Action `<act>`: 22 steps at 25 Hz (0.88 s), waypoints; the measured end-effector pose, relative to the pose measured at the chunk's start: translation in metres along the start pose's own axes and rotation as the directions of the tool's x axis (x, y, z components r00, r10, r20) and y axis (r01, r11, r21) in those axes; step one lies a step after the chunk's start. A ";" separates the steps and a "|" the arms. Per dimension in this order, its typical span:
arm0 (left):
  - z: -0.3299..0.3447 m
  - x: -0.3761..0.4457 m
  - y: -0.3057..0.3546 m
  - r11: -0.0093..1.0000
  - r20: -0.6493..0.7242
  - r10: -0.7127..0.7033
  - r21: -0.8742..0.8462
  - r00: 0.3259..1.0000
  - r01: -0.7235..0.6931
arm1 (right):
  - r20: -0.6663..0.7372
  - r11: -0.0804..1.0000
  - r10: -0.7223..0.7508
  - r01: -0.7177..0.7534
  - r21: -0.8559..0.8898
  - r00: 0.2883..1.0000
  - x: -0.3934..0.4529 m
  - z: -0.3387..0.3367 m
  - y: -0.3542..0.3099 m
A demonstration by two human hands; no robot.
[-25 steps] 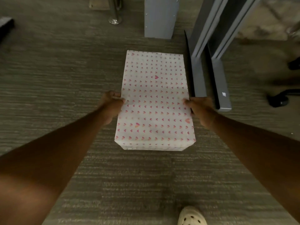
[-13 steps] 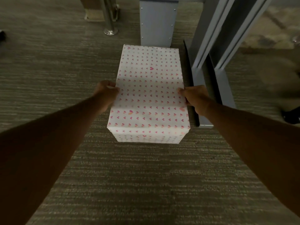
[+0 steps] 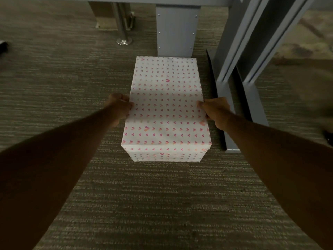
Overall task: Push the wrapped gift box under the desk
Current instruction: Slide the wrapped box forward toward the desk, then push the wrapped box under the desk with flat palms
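The gift box [image 3: 166,107], wrapped in white paper with small pink hearts, lies flat on the grey carpet in the middle of the head view. My left hand [image 3: 119,105] grips its left side and my right hand [image 3: 214,110] grips its right side, thumbs on the top face. The box's far end reaches the base of a grey desk leg panel [image 3: 175,31]. The desk's front edge [image 3: 144,0] runs along the top of the frame, and its shadow covers the box's far half.
A grey metal desk leg with a long foot [image 3: 234,114] runs close along the box's right side. A round chrome post [image 3: 123,39] stands on the carpet at the back left. Carpet stretches to the left and in front of the box.
Both hands have slid the box forward along the carpet until its far end meets the grey leg panel; the desk edge has come into view. The grip is unchanged.
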State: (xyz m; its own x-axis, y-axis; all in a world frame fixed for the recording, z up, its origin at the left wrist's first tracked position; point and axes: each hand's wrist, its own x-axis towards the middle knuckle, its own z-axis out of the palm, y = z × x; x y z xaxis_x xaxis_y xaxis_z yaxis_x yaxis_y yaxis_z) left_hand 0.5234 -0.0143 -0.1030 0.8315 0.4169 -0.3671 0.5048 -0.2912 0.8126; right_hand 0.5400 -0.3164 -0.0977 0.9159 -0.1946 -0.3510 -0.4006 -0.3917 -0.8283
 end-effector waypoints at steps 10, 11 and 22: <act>0.008 -0.026 0.007 0.762 -0.050 0.372 0.586 0.927 -0.275 | -0.031 0.891 -0.287 0.255 -0.376 0.957 -0.020 0.002 -0.009; 0.008 -0.030 0.010 0.659 -0.002 0.449 0.677 0.893 -0.330 | -0.014 0.818 -0.378 0.327 -0.473 0.926 -0.022 0.001 -0.010; 0.007 -0.054 0.043 0.256 0.200 0.711 0.820 0.674 -0.513 | 0.238 0.268 -0.612 0.482 -0.834 0.754 -0.042 -0.001 -0.045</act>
State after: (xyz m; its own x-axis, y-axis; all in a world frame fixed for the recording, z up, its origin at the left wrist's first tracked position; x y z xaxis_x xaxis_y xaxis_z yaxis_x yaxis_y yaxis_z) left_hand 0.5014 -0.0549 -0.0514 0.9659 -0.0979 0.2396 -0.1071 -0.9939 0.0253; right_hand 0.5194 -0.2915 -0.0455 0.9415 0.3074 0.1384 0.3138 -0.9491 -0.0269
